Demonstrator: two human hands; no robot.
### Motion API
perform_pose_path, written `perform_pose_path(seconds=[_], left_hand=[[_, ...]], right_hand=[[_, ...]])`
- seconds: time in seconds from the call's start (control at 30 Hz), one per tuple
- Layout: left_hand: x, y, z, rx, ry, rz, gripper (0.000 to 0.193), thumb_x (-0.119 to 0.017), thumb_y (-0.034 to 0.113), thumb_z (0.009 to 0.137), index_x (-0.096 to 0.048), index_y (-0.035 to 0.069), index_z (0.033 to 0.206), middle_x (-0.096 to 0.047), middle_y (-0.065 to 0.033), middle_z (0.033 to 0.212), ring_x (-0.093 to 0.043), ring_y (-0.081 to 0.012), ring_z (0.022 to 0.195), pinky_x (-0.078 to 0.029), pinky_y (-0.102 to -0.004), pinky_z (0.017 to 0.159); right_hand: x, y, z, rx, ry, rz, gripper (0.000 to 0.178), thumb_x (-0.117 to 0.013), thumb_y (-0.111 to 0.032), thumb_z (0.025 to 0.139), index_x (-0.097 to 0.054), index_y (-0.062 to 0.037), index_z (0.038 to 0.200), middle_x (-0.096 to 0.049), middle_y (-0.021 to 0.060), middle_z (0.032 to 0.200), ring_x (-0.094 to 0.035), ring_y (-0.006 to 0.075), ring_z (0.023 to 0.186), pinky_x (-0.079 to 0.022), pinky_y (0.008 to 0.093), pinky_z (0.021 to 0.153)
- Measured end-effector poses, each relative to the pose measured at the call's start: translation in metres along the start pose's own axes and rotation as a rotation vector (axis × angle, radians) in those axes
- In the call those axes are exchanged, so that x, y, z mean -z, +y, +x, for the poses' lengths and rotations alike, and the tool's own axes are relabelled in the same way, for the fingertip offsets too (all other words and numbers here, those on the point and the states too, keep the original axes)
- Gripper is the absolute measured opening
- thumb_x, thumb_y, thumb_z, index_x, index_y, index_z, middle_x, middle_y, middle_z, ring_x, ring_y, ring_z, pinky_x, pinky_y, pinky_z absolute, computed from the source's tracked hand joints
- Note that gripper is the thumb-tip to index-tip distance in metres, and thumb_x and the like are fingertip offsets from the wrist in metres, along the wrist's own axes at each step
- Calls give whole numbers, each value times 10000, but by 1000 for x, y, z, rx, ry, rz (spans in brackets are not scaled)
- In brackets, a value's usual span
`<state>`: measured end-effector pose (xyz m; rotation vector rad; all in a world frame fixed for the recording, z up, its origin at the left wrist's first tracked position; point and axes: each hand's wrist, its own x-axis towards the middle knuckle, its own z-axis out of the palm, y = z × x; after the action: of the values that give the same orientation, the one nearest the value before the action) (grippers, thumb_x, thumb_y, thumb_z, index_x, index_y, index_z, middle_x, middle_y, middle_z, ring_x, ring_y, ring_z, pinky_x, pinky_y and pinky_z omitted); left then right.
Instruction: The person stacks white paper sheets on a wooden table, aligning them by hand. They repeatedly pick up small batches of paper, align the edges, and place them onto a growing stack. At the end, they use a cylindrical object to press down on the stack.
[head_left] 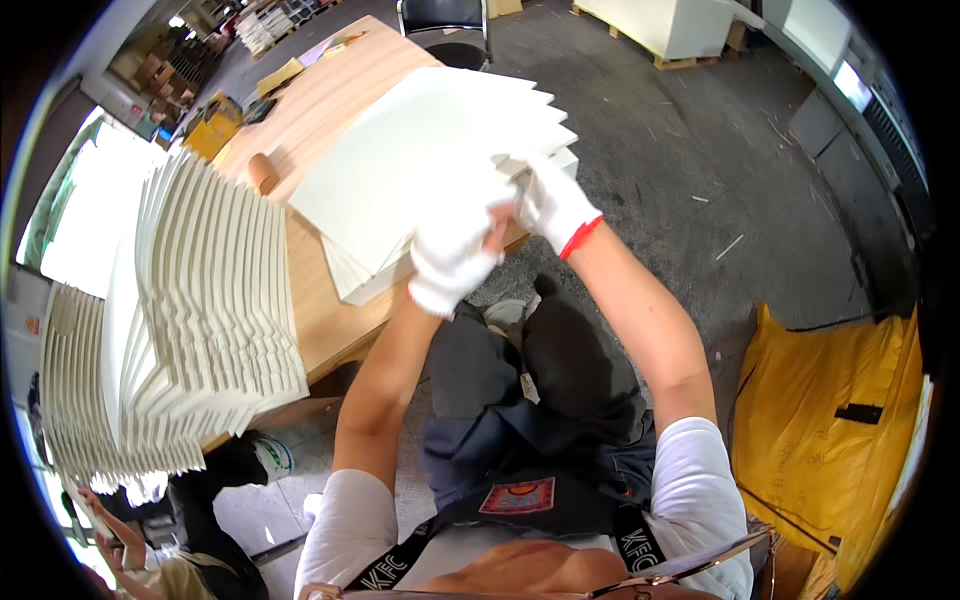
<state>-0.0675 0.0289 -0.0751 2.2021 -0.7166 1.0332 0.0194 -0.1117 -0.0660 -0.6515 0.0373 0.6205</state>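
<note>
My left hand [455, 245] and my right hand [550, 203] wear white knitted gloves, the right with a red cuff. They meet at the near right side of a fanned pile of white sheets [400, 140] on the wooden table. Motion blurs my left fingers, and some bare skin shows at them. My right fingers are curled in toward the left hand; whatever is between them cannot be made out. White gloves against white sheets make it hard to tell whether either hand touches the pile.
Tall stacks of folded white sheets [215, 290] stand on the left of the wooden table [325, 335]. A brown cylinder [263, 173] and a yellow box [213, 125] lie farther along. A black chair [445, 30] stands beyond; a yellow cover [830, 430] is at right. Another person [190, 540] works at lower left.
</note>
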Motion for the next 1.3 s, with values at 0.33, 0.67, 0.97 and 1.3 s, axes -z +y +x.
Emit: perform_pose_path(seconds=[0.33, 0.67, 0.97, 1.3], left_hand=[[91, 25, -107, 636, -211, 464, 176, -641, 162, 787, -652, 200, 959, -596, -27, 1395, -696, -340, 871, -562, -453, 690], [70, 35, -169, 1275, 755, -1501, 868, -396, 677, 986, -299, 15, 1539, -478, -217, 1471, -506, -377, 1339, -469, -499, 1062], [81, 77, -135, 1252, 342, -1187, 519, -622, 123, 900, -467, 1, 1380, -622, -126, 1219, -652, -234, 1102, -589, -413, 871], [219, 191, -57, 1059, 483, -268, 370, -705, 100, 858, -599, -40, 1184, -653, -90, 1015, -616, -173, 929, -517, -290, 791]], right_hand=[[-50, 91, 14, -65, 135, -226, 448, -621, -179, 997, -497, 37, 1368, -489, 169, 1368, -529, 315, 1235, -553, 455, 989], [9, 27, -81, -137, 15, -404, 490, -652, -187, 984, -483, -29, 1416, -510, 123, 1423, -504, 269, 1298, -489, 478, 1042], [82, 3, -170, -71, 21, -485, 376, -626, -128, 973, -540, -12, 1319, -667, 125, 1166, -690, 265, 1036, -618, 444, 786], [-24, 6, -141, 102, -510, -461, 538, -556, -133, 994, -381, -5, 1487, -515, 125, 1455, -542, 258, 1302, -501, 436, 1035]])
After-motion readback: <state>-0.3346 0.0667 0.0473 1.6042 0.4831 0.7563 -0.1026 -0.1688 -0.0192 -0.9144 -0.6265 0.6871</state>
